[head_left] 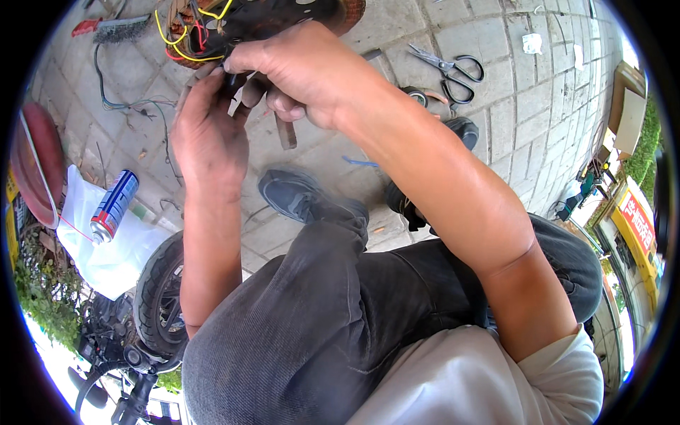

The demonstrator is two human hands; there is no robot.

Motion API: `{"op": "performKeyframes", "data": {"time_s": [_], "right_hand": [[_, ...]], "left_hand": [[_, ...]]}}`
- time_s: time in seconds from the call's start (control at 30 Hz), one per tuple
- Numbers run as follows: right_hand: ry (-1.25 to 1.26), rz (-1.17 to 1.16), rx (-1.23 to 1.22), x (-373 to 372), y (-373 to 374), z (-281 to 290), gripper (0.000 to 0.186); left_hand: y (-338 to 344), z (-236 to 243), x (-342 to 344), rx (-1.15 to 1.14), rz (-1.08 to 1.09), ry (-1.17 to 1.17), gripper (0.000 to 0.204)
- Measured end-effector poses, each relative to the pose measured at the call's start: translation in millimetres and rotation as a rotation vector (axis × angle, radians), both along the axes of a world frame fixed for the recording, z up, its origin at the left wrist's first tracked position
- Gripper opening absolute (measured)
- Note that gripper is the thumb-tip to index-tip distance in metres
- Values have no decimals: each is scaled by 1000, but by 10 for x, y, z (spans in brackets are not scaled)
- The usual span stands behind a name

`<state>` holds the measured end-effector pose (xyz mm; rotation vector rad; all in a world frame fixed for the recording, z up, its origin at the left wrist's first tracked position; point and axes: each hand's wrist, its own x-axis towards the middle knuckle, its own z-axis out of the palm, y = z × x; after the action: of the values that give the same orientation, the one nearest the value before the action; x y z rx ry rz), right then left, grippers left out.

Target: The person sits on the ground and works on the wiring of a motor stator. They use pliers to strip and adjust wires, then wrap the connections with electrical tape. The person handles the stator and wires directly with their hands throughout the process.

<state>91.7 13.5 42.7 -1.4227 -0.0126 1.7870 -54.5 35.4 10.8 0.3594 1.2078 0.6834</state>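
At the top edge lies a round motor stator [280, 18] with a dark perforated plate and copper windings around its rim. Thin yellow wires [190, 57] and red ones curl out of it toward my fingertips. My left hand [211, 138] reaches up beside the stator, thumb and fingers pinched together. From the right, my right hand [294, 74] meets it, its thumb and forefinger also pinched. Between the fingertips sits a small dark piece next to the wire ends; its kind is hidden by the fingers. Below my right fingers, a flat brownish strip [286, 132] lies on the paving.
Black-handled scissors [448, 71] and a tape roll [414, 95] lie to the right. At far left are a red-handled wire brush [110, 30], a dark cable [106, 95], and a blue spray can [115, 205] on a white plastic bag [106, 265]. A wheel [161, 297] stands near my left forearm.
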Motion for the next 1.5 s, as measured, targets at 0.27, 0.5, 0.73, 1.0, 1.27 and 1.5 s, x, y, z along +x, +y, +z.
{"op": "performKeyframes", "data": {"time_s": [0.27, 0.5, 0.73, 1.0, 1.27, 1.5], "right_hand": [[-77, -14, 21, -63, -9, -51, 12], [-199, 106, 49, -44, -83, 24, 12], [-261, 181, 82, 66, -218, 158, 19], [-652, 453, 224, 77, -244, 354, 32], [-723, 477, 325, 83, -283, 349, 30], [-783, 517, 444, 96, -334, 295, 26]], "left_hand": [[58, 50, 57, -103, -46, -69, 24], [40, 65, -70, -386, -41, -389, 27], [-183, 272, -148, 333, -151, 162, 22], [-180, 346, -42, 1170, -458, 845, 18], [-207, 375, -34, 1153, -468, 892, 13], [-207, 386, -25, 1146, -538, 895, 12]]}}
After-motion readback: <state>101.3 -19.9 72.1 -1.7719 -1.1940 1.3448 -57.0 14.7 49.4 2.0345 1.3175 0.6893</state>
